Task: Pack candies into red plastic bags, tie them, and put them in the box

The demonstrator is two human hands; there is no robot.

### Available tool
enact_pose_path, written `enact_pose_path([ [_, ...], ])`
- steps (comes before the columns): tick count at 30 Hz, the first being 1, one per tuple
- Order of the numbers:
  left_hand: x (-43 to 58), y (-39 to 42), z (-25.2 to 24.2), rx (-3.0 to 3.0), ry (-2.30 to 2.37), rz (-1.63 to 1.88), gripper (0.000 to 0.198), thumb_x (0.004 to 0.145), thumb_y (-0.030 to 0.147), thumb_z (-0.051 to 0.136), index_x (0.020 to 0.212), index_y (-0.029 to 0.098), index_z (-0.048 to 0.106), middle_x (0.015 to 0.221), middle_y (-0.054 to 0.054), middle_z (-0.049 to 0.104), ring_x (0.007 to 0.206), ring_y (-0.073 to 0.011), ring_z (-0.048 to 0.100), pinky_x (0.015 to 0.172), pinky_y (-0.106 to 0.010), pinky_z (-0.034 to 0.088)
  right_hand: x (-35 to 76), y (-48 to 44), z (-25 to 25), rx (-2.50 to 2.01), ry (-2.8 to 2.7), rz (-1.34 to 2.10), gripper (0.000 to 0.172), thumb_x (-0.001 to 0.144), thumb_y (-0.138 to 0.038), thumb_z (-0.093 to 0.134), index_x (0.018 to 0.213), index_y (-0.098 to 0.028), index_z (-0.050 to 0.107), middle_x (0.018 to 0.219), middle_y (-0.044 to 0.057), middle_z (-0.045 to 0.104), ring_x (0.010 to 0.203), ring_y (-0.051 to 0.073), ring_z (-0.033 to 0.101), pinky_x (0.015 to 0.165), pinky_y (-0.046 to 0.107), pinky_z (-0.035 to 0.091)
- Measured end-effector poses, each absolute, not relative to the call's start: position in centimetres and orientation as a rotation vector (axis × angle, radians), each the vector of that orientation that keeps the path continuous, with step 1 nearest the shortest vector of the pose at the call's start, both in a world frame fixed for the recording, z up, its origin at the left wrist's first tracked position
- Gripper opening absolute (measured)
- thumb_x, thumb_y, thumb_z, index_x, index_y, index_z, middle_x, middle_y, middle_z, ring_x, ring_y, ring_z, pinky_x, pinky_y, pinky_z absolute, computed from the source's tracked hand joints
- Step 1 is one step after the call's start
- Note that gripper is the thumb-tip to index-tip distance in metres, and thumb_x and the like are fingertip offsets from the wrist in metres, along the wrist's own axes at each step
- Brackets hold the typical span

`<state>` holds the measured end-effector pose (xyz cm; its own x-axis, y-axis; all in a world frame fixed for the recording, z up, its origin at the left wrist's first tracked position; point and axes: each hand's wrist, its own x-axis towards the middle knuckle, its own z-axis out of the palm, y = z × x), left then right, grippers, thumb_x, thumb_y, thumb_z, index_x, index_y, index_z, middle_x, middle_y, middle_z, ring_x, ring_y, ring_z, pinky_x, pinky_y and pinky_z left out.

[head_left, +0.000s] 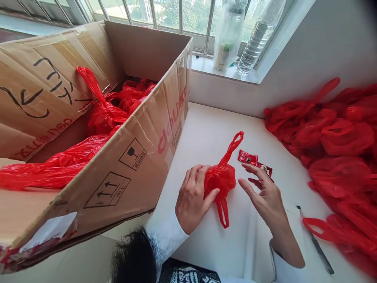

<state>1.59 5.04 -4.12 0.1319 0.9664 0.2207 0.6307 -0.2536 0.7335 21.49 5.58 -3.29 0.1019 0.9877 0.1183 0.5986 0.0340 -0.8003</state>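
My left hand point(193, 196) grips a small knotted red plastic bag point(221, 177) that rests on the white table point(212, 129), one handle loop sticking up and the other trailing toward me. My right hand point(262, 192) hovers just right of the bag with fingers spread and holds nothing. A small red snack packet point(253, 160) lies on the table just beyond its fingertips.
A large open cardboard box point(129, 165) with several red bags point(112, 106) inside stands on the left. A pile of red bags point(338, 149) fills the right side. A dark thin tool point(316, 245) lies near it. Bottles point(256, 35) stand on the windowsill.
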Motion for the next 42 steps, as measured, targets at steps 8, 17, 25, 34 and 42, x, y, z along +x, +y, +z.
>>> enact_pose_path([
  [8, 0.9, 7.3, -3.8, 1.883, 1.455, 0.988, 0.007, 0.083, 0.015, 0.063, 0.087, 0.02, 0.063, 0.083, 0.001, 0.068, 0.075, -0.0148, 0.063, 0.068, -0.027, 0.049, 19.3, 8.0, -2.9, -1.453, -1.863, 0.667, 0.014, 0.087, -0.032, 0.059, 0.094, -0.024, 0.067, 0.089, 0.0, 0.07, 0.078, 0.016, 0.064, 0.069, 0.027, 0.049],
  [17, -3.3, 5.6, -2.3, 1.811, 1.528, 1.092, 0.007, 0.087, 0.018, 0.06, 0.082, 0.021, 0.064, 0.075, 0.005, 0.064, 0.066, -0.0095, 0.059, 0.062, -0.021, 0.046, 26.0, 5.0, -2.8, -1.772, -1.591, 0.667, 0.019, 0.087, -0.041, 0.058, 0.091, -0.023, 0.064, 0.082, -0.001, 0.066, 0.074, 0.014, 0.062, 0.065, 0.024, 0.048],
  [25, -1.2, 5.0, -1.4, 2.274, 1.409, 0.817, 0.042, 0.084, 0.008, 0.055, 0.125, 0.02, 0.053, 0.131, -0.01, 0.052, 0.128, -0.0266, 0.04, 0.107, -0.045, 0.036, 22.5, 5.6, -0.3, -1.403, -2.176, 0.413, 0.053, 0.087, -0.037, 0.061, 0.136, -0.024, 0.044, 0.137, 0.008, 0.049, 0.126, 0.022, 0.045, 0.1, 0.036, 0.044],
  [34, -0.7, 7.3, -1.8, 2.12, 1.345, 0.931, 0.02, 0.091, 0.016, 0.051, 0.095, 0.024, 0.069, 0.083, -0.002, 0.068, 0.079, -0.0181, 0.061, 0.088, -0.041, 0.045, 20.0, 9.0, -0.1, -1.357, -2.013, 0.779, 0.016, 0.09, -0.023, 0.054, 0.085, -0.021, 0.069, 0.084, 0.002, 0.067, 0.079, 0.016, 0.061, 0.072, 0.029, 0.047],
  [42, -2.1, 5.9, -2.0, 1.593, 1.162, 1.245, 0.006, 0.093, 0.022, 0.047, 0.099, 0.024, 0.049, 0.079, 0.001, 0.057, 0.069, -0.0119, 0.058, 0.062, -0.023, 0.051, 23.6, 6.7, -3.4, -1.342, -0.975, 1.141, 0.019, 0.079, -0.037, 0.064, 0.09, -0.022, 0.058, 0.086, 0.001, 0.062, 0.067, 0.012, 0.057, 0.056, 0.024, 0.046],
])
